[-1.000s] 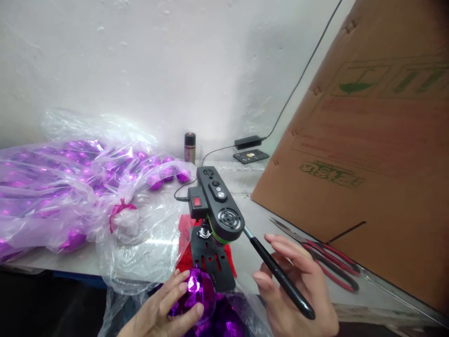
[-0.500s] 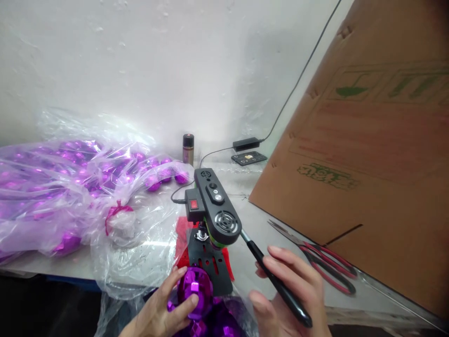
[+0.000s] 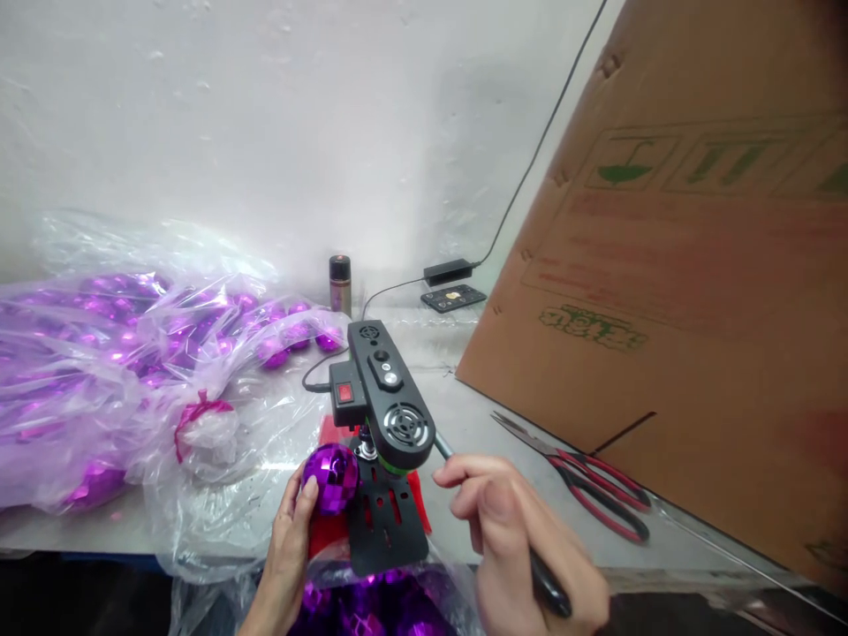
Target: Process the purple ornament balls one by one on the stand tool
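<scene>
My left hand grips a shiny purple mirror-tiled ball, held at the left edge of the black slotted base plate. Wrapped around the black lever handle is my right hand. The handle's metal rod runs up to a small black bench machine with round vent grilles, a red switch on its side box, and a green rim under its head. Red material lies beneath the base plate. More purple balls sit in clear plastic below the table edge.
At left, a large clear bag of purple balls covers the table. Red-handled scissors lie at right before a leaning cardboard box. Against the wall stand a small bottle, a power adapter and a phone.
My left hand has lifted a purple ball from the lower pile up beside the machine's base plate. My right hand has closed around the lever handle. The view has shifted slightly.
</scene>
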`<action>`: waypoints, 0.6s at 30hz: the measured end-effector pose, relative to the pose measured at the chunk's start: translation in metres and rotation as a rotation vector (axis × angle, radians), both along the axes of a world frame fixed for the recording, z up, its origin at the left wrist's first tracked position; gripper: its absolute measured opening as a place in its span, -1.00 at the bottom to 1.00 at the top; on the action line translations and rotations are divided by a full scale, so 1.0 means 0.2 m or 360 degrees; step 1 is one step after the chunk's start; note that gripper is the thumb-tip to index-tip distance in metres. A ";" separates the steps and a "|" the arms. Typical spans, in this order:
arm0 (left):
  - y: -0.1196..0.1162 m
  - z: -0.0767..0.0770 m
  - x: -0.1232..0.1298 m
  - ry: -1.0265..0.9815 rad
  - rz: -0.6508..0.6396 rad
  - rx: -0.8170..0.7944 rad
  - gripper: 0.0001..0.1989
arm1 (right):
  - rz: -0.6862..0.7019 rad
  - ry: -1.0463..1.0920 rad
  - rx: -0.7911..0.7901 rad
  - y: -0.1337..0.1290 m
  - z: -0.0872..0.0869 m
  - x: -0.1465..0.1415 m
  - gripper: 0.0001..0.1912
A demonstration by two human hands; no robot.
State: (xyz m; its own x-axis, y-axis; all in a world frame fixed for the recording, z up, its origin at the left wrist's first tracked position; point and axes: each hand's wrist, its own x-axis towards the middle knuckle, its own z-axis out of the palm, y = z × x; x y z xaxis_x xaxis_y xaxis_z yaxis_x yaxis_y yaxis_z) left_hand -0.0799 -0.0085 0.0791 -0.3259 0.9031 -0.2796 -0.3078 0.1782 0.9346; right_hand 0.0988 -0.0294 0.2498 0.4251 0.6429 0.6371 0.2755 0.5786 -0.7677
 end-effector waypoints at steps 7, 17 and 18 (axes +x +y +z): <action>0.00 -0.02 0.02 0.0056 -0.0071 0.0012 -0.09 | 0.0052 0.0098 -0.0014 0.01 0.08 -0.04 -0.46; -0.02 -0.09 0.05 0.0683 -0.0337 0.0200 -0.14 | 0.0055 0.0022 -0.0010 0.00 0.07 -0.02 -0.47; -0.01 -0.09 0.05 0.0708 -0.0342 0.0203 -0.13 | 0.0054 0.0043 -0.0013 0.00 0.07 -0.03 -0.46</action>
State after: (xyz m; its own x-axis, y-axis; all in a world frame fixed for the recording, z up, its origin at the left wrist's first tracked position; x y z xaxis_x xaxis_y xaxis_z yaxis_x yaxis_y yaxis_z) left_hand -0.0700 -0.0114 0.0612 -0.1915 0.9807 -0.0390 0.1562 0.0697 0.9853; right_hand 0.0936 -0.0291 0.2642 0.4201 0.6626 0.6201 0.2349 0.5807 -0.7795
